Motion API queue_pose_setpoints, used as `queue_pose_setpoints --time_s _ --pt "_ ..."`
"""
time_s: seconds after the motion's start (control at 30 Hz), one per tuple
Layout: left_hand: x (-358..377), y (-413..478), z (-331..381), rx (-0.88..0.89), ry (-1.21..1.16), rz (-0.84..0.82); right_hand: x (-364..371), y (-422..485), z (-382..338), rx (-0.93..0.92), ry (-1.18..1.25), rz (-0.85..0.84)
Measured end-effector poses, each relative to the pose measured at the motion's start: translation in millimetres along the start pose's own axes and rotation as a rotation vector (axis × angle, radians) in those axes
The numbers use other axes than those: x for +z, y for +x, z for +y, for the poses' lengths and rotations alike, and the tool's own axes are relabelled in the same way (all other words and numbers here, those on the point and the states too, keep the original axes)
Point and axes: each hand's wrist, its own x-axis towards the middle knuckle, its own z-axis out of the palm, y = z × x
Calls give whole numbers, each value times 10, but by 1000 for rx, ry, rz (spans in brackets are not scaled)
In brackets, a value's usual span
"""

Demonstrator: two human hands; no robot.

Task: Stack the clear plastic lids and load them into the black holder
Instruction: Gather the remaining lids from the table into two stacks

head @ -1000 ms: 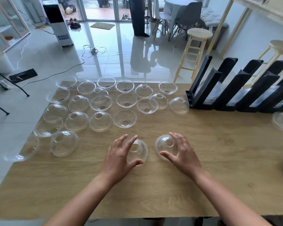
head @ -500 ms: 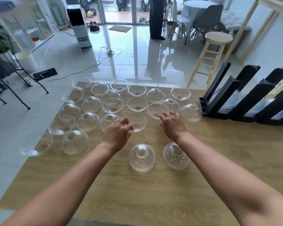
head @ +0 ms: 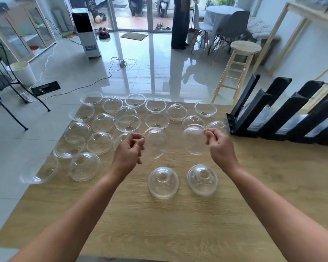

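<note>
My left hand pinches the rim of a clear dome lid lifted off the wooden table. In my right hand a second clear lid is held by its edge, tilted, above the table. Two lids stand dome-up close to me, one on the left and one on the right. Several more clear lids lie spread over the far left half of the table. The black holder stands at the far right with stacked lids in its slots.
One lid hangs over the table's left edge. A wooden stool stands behind the table near the holder. Beyond are a tiled floor with cables, a white appliance, chairs, and a person standing by the door.
Both hands have left the two near lids, reached to the middle row, and each has picked up a lid, which is now raised off the table. The camera view shifted forward.
</note>
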Motion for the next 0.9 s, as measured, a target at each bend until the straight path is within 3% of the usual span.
queue_pose_setpoints --time_s 0.07,0.17,0.23,0.37,0.53,0.7,0.77,0.9 --pt "-33 -83 17 -122 -170 -80 -129 -45 47 193 133 -5" --pt "-37 -204 -92 -268 -151 -182 -237 -152 229 454 210 -148" --pt "-9 -287 -222 -328 -71 -208 -243 -275 380 534 167 -203" --pt "64 -369 -436 -386 57 -212 -155 -471 638 568 75 -125" --pt "151 -371 -512 -358 222 -142 -78 -561 744 523 -66 -33" --pt "111 -500 -485 -18 494 -109 -142 -750 670 334 -171 28" --pt "117 -589 -480 71 527 -207 -164 -855 599 237 -155 -27" --pt "160 -698 -569 221 732 -307 -130 -980 557 25 -415 -222"
